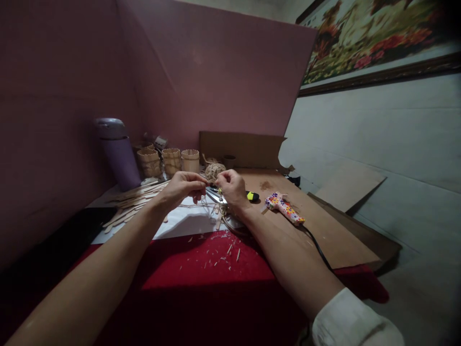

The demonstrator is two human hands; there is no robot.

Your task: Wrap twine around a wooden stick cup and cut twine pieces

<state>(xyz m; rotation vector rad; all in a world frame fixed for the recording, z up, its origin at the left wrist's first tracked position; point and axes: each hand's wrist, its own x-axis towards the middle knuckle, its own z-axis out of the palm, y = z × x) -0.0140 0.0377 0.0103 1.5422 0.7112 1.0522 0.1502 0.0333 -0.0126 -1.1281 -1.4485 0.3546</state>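
Observation:
Fingertips pinched, my left hand [186, 186] and my right hand [232, 190] hold a short piece of twine [212, 182] between them, above the white paper. Its exact shape is too small to make out. Just behind my hands lies a ball of twine [215, 171]. Below them are loose strands [201, 206] and scissors [215, 194], partly hidden by my right hand. A black and yellow cutter [252, 196] rests to the right of that hand. Farther right is a flower-patterned glue gun [284, 208] on its side.
Wooden craft sticks [135, 206] are spread at left, beside a purple bottle [120, 158]. Several stick-covered cups [190, 161] stand behind. A cardboard sheet [317, 235] covers the right side, crossed by the glue gun's cord [319, 247]. Wood scraps litter the red cloth [201, 278].

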